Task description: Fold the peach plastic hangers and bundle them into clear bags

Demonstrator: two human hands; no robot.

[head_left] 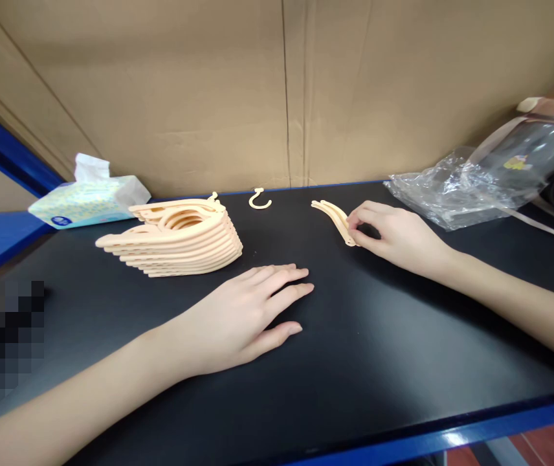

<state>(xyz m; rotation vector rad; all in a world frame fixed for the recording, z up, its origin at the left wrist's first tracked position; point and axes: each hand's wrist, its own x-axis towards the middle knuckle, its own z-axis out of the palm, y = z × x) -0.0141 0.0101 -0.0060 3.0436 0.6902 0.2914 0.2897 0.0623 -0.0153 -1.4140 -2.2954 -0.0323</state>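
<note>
Left hand [248, 317], spread and empty, is being held near-left of a hanger piece [339, 222] slanting far-left to near-right, which is being pinched by the nearer right hand [398, 236].

Bare forearms [97, 382], both of them!
Left hand [252, 314], right hand [400, 239]: bare too, with long, slim, tapering fingers [289, 298]!
</note>
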